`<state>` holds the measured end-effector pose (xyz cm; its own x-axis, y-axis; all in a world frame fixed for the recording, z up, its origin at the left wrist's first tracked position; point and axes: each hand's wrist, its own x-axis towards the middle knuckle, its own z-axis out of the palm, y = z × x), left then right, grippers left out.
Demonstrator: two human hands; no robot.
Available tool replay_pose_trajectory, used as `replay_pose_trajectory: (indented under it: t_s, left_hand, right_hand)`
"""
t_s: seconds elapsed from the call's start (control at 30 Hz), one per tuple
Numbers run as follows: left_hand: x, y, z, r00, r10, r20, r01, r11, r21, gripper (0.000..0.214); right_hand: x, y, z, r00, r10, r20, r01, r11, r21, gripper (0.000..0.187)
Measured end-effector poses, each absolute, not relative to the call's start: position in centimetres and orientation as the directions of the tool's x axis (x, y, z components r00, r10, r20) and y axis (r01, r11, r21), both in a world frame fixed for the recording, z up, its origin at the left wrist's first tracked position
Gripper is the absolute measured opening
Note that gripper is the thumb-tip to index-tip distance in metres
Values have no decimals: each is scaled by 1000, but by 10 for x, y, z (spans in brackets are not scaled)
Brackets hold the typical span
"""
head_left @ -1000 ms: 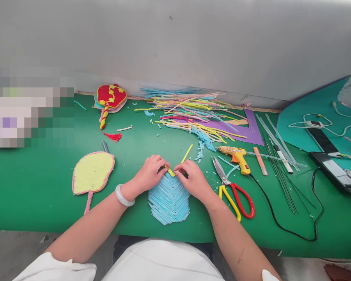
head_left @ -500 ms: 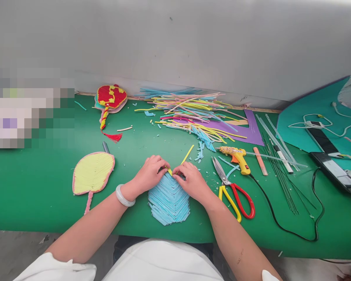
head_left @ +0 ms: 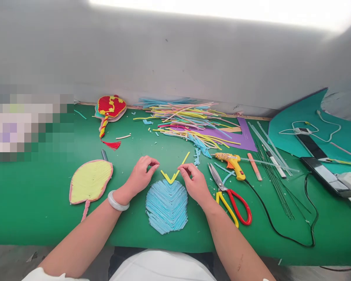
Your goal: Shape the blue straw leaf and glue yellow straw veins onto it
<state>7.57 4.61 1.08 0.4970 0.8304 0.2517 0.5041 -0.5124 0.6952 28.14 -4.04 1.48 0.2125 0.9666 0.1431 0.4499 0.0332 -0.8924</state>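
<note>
A blue leaf-shaped panel (head_left: 166,207) of pipe-cleaner strips in a chevron pattern lies flat near the table's front edge. At its top edge sits a yellow pipe cleaner (head_left: 171,180) bent into a V, its right arm running up and away past my fingers. My right hand (head_left: 195,181) pinches that right arm between thumb and forefinger. Just left of the V's left tip hovers my left hand (head_left: 143,173), thumb and forefinger drawn together with nothing visible between them. Right of my right hand, scissors (head_left: 232,195) with one red and one yellow handle lie partly open.
A yellow glue gun (head_left: 232,162) with a black cord lies beyond the scissors. Loose pipe cleaners (head_left: 187,117) pile up by the wall. Left are a yellow leaf-shaped fan (head_left: 91,181) and a red fan (head_left: 111,106). Thin wires (head_left: 276,183) and a power strip (head_left: 349,183) lie right.
Both hands have drawn apart and off the blue panel's top. My left hand has let go of the yellow pipe cleaner, whose V shape now shows. The view has tilted up slightly.
</note>
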Motion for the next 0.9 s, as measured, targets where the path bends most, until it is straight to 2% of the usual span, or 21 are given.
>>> replay_pose_trajectory:
  t_s: [0.13,0.47,0.9]
  left_hand:
    - [71,53,10,411,878,243,516,-444,732,18]
    - [70,56,12,353,918,181,508,-351,787,29]
    - [70,55,10,410,890,200,476,-396,785,28]
  right_hand:
    - [283,-37,11,329,941,76,348,-46,-936,30]
    - [285,-39,21,385,920,73,360,-77,-930,50]
    - [286,-35,11,414,908,59,314,-82,-946,52]
